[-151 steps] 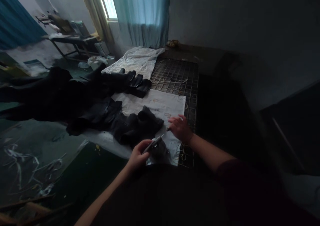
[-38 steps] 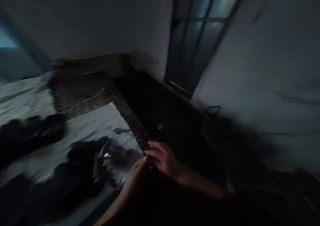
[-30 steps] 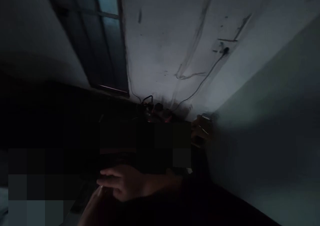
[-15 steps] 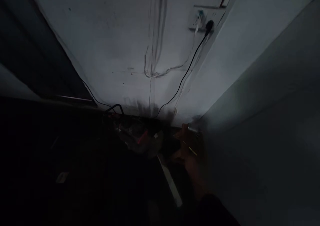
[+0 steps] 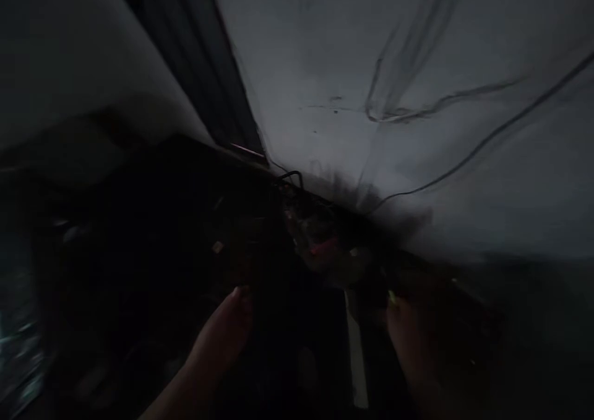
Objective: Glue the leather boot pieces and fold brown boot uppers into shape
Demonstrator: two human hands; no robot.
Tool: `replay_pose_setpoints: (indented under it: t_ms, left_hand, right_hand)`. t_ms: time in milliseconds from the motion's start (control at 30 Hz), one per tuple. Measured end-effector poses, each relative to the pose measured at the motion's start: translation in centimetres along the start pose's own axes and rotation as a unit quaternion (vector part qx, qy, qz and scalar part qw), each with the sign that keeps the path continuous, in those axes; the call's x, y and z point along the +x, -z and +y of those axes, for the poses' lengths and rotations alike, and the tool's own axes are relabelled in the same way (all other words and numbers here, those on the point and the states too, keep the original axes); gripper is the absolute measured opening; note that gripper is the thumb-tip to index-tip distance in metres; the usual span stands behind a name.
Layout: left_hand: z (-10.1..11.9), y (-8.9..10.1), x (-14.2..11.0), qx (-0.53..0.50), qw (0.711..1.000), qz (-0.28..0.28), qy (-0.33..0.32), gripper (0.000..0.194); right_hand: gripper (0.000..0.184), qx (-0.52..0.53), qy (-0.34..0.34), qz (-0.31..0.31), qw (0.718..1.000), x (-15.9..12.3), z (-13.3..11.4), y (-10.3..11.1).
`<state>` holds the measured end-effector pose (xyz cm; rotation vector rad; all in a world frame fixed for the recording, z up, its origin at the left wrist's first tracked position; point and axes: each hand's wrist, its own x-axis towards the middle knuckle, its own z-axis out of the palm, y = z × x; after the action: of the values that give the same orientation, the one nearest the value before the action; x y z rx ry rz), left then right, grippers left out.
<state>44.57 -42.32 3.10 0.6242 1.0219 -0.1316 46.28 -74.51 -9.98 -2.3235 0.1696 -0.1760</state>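
Small yellow-green object at the fingertips of the person's right hand; left hand well apart. Can't tell how open either is or what's gripped (dark, blurred). Long pale flat strip between them; red item beyond, near grey-white wall.

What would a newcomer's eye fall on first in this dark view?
Probably the pale wall at upper right, with a dark cable slanting down across it. Below, a light strip stands out between the left hand and right hand. A dull red patch shows in the clutter near the wall's foot.
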Motion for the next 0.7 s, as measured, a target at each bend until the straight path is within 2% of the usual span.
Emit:
replay_pose_setpoints:
  t_ms: [100, 133, 200, 300, 367, 467, 700]
  left_hand:
    - [1.6, -0.1, -2.2, -0.072, 0.997, -0.009, -0.004, 0.018]
    - [2.2, 0.1, -3.2, -0.095, 0.995, -0.019, -0.01, 0.017]
    - [3.4, 0.7, -5.4, -0.133, 0.99, -0.04, -0.022, 0.016]
    - [4.8, 2.5, -8.3, -0.176, 0.98, -0.08, -0.039, 0.016]
    - [5.6, 4.3, -9.6, -0.199, 0.973, -0.107, -0.049, 0.017]
    - [6.6, 7.6, -10.7, -0.229, 0.963, -0.128, -0.067, 0.014]
    - [9.2, 15.3, -12.1, -0.224, 0.957, -0.138, -0.125, 0.007]
  right_hand:
    - [0.028, 0.067, 0.137, -0.07, 0.986, -2.2, -9.8, -1.6]
    - [0.026, 0.093, 0.179, -0.113, 0.973, -3.1, -13.2, -1.6]
    - [0.023, 0.152, 0.247, -0.155, 0.944, -4.6, -19.3, -0.9]
    - [0.023, 0.179, 0.358, -0.165, 0.901, -6.1, -25.8, 0.1]
    - [0.025, 0.168, 0.414, -0.162, 0.88, -6.9, -28.5, 0.3]
    - [0.026, 0.15, 0.468, -0.161, 0.856, -8.7, -31.1, -0.5]
    - [0.028, 0.138, 0.518, -0.151, 0.831, -14.3, -36.1, -3.7]
